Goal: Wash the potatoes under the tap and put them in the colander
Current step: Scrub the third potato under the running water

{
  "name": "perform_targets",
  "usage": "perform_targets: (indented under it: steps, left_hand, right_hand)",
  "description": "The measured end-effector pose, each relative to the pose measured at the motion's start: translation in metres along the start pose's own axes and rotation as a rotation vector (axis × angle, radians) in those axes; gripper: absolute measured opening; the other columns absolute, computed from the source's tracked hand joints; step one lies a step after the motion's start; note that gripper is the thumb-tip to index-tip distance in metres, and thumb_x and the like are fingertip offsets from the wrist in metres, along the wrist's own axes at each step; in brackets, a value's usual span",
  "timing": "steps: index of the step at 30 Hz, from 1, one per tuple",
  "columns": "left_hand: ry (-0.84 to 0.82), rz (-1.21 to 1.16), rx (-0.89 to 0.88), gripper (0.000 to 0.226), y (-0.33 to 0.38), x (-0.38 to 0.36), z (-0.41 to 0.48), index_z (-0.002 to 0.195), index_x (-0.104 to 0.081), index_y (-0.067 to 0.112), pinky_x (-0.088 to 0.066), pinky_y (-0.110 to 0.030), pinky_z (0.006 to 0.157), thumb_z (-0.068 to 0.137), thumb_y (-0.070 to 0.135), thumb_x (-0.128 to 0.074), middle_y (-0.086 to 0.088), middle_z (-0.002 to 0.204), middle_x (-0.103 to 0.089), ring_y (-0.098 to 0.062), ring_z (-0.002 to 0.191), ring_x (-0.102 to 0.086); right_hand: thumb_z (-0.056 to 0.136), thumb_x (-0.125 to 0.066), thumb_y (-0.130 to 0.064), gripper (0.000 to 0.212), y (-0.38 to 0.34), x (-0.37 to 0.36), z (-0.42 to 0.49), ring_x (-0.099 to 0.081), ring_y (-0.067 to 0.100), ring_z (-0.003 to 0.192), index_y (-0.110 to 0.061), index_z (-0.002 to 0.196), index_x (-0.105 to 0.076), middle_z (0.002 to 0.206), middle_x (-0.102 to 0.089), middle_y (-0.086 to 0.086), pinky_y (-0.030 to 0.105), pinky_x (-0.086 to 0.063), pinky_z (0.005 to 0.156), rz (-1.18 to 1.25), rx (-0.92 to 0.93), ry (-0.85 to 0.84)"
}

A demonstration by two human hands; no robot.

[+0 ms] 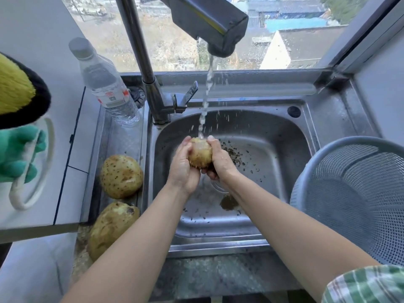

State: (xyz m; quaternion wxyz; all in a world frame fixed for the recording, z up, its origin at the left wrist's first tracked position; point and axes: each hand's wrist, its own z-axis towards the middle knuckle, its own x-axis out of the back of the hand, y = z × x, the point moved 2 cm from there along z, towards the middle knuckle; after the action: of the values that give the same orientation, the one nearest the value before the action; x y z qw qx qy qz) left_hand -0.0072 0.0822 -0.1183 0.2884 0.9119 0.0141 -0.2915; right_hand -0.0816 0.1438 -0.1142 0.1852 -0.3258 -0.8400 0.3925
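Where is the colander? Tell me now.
In the head view, the grey colander sits at the far right, beside the right rim of the sink, right of the right hand holding the potato.

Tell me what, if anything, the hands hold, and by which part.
One potato, held between both hands under the stream: the left hand wraps its left side, the right hand its right side. Its top is uncovered.

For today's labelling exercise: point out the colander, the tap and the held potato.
colander (358, 206), head view, mesh wall
tap (209, 20), head view, dark spout head
held potato (200, 153), head view, wet front skin
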Motion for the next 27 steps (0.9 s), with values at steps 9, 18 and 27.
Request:
perform_targets:
  steps: [9,18,27]
  left_hand:
    - [0.311,0.214,0.028,0.021,0.008,-0.001,0.003,0.094,-0.066,0.018,-0.059,-0.045,0.084,0.099,0.037,-0.057,-0.009,0.109,-0.067,-0.025,0.096,-0.066]
    - [0.162,0.318,-0.007,0.025,0.002,-0.004,-0.010,0.116,-0.059,0.015,-0.056,-0.042,0.079,0.104,0.033,-0.048,-0.012,0.114,-0.063,-0.025,0.098,-0.062]
    - [0.207,0.299,0.137,0.047,0.002,0.000,-0.015,0.134,-0.052,0.016,-0.058,-0.040,0.065,0.105,0.048,-0.032,-0.016,0.126,-0.061,-0.029,0.102,-0.065]
  right_hand:
    - [0.099,-0.034,-0.057,0.054,0.009,-0.002,-0.003,-0.042,0.010,0.033,-0.011,0.087,-0.059,0.052,-0.052,0.004,0.019,-0.030,0.033,-0.076,0.095,-0.085]
    - [0.100,-0.029,-0.056,0.055,0.018,0.000,-0.001,-0.050,0.012,0.040,-0.019,0.072,-0.058,0.054,-0.055,-0.001,0.023,-0.038,0.038,-0.092,0.236,0.037]
    - [0.103,-0.028,-0.042,0.044,0.025,0.000,0.000,-0.058,0.023,0.106,-0.018,0.116,-0.062,0.110,-0.063,0.004,0.044,-0.047,0.098,-0.306,0.340,0.103]
